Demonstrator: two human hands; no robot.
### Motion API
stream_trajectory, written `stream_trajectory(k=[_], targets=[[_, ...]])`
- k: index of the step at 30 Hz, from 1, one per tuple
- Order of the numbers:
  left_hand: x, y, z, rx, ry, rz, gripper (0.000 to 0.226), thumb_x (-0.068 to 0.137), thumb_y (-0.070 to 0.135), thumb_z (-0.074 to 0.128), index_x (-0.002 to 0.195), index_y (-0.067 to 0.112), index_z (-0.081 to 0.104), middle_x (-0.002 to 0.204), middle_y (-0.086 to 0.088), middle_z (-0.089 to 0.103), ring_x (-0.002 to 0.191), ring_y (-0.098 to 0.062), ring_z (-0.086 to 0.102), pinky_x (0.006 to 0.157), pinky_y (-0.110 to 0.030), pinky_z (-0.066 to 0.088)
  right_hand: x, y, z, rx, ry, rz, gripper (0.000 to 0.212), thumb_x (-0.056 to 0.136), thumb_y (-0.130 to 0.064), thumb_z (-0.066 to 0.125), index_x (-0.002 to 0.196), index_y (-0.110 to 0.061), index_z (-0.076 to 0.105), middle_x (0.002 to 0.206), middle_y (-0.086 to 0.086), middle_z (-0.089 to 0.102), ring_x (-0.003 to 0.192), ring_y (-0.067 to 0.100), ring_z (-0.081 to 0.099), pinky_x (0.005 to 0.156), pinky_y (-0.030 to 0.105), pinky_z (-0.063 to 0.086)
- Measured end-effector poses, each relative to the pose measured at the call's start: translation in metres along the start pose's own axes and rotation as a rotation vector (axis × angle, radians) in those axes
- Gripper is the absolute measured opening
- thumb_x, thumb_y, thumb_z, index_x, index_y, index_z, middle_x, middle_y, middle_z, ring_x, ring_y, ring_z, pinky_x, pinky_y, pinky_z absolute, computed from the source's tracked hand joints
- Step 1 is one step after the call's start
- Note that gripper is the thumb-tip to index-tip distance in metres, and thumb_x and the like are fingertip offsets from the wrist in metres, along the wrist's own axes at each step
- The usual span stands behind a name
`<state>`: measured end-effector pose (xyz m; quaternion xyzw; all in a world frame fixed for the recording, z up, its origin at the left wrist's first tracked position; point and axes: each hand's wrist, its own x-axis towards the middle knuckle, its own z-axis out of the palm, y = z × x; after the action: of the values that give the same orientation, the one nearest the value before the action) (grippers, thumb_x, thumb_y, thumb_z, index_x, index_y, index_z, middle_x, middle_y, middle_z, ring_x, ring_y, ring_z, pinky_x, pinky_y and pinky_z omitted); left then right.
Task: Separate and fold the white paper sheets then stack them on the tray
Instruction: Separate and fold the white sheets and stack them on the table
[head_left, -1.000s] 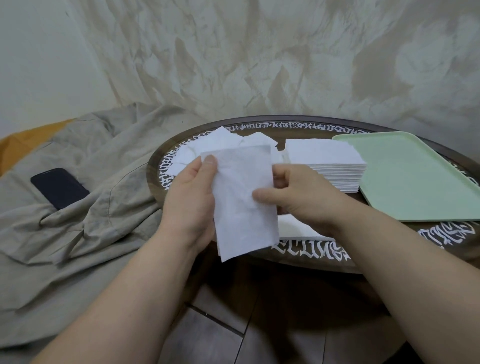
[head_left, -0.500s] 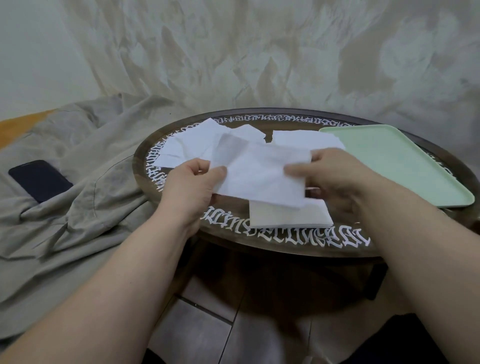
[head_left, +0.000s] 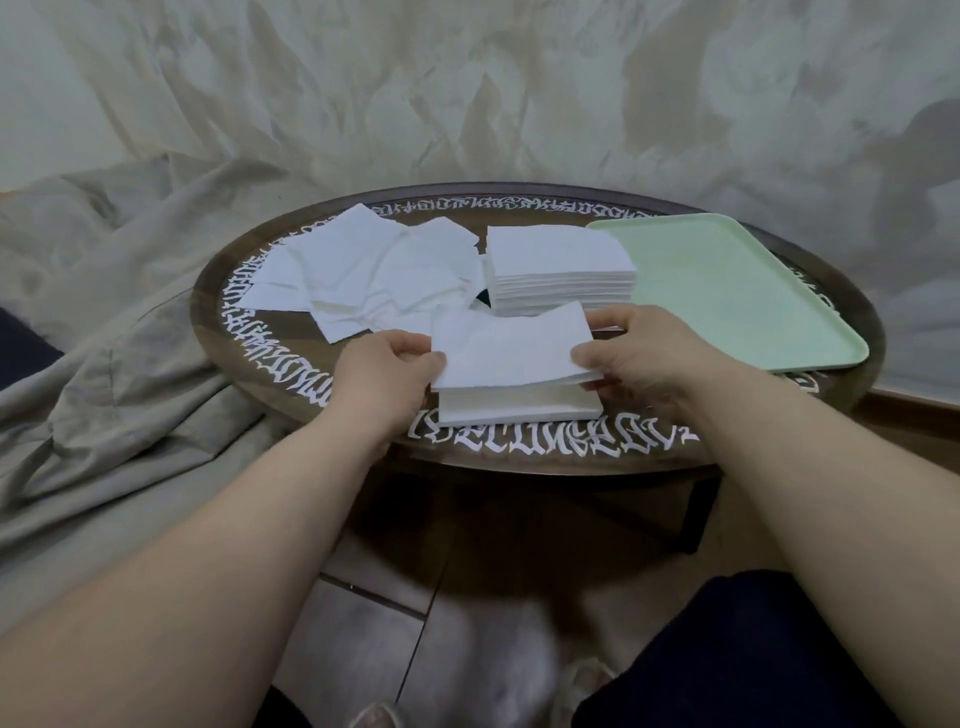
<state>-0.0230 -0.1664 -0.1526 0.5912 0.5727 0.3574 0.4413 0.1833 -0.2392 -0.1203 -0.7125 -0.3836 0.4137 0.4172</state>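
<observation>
— What did you do with the sheet (head_left: 506, 345) since a second ago?

— You turned it from upright to lying flat and folded it over, fold at your right hand (head_left: 641, 353).

— And where did you bring it?

— Down and forward, just above the small folded pile (head_left: 519, 408) near the table's front edge. Your left hand (head_left: 389, 366) moved to pinch its left edge.
</observation>
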Motion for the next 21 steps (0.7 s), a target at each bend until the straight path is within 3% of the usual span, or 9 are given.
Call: stream_trajectory(k=[2,4,8,13,21], targets=[[-0.001,-0.002,0.003,0.083,-0.008,0.017,0.005,0.085,0.019,0.07,0.089,0.023,0.068,0.082,0.001,0.068,0.08,-0.022,0.068,0.085,-0.04,0.057,0.001,0.007,-0.003,-0.058,-0.006,-0.016,0.025,0.087,0.0,0.062,0.104,-0.019,0.065,0.099,0.004,0.069,0.061,0.014,0.061,0.058,0.026,0.05],[-0.002,-0.002,0.005,0.164,-0.007,0.037,0.011,0.085,0.021,0.07,0.096,0.019,0.07,0.084,0.002,0.068,0.087,-0.023,0.068,0.088,-0.04,0.055,0.002,0.011,-0.004,-0.092,-0.008,-0.027,0.029,0.086,-0.001,0.063,0.108,-0.018,0.064,0.1,0.004,0.069,0.064,0.014,0.059,0.054,0.023,0.047],[-0.004,-0.004,0.005,0.235,-0.01,0.062,0.017,0.084,0.021,0.069,0.1,0.019,0.071,0.08,0.006,0.067,0.085,-0.018,0.068,0.084,-0.036,0.053,0.002,0.014,-0.007,-0.124,-0.035,-0.041,0.033,0.084,0.0,0.064,0.108,-0.022,0.064,0.099,0.001,0.07,0.076,0.017,0.06,0.057,0.023,0.047],[-0.007,-0.007,0.003,0.287,-0.011,0.087,0.014,0.085,0.019,0.068,0.099,0.021,0.069,0.074,0.008,0.065,0.073,-0.011,0.064,0.07,-0.028,0.046,0.003,0.017,-0.007,-0.162,-0.049,-0.037,0.036,0.083,0.002,0.064,0.106,-0.026,0.06,0.089,0.001,0.068,0.072,0.014,0.059,0.058,0.023,0.048],[-0.006,-0.007,0.002,0.319,-0.002,0.106,0.022,0.088,0.023,0.067,0.109,0.019,0.067,0.075,0.008,0.06,0.075,-0.01,0.059,0.071,-0.028,0.04,0.003,0.018,-0.01,-0.19,-0.041,-0.013,0.034,0.083,-0.001,0.066,0.111,-0.019,0.058,0.083,0.008,0.066,0.064,0.015,0.059,0.058,0.025,0.048]])
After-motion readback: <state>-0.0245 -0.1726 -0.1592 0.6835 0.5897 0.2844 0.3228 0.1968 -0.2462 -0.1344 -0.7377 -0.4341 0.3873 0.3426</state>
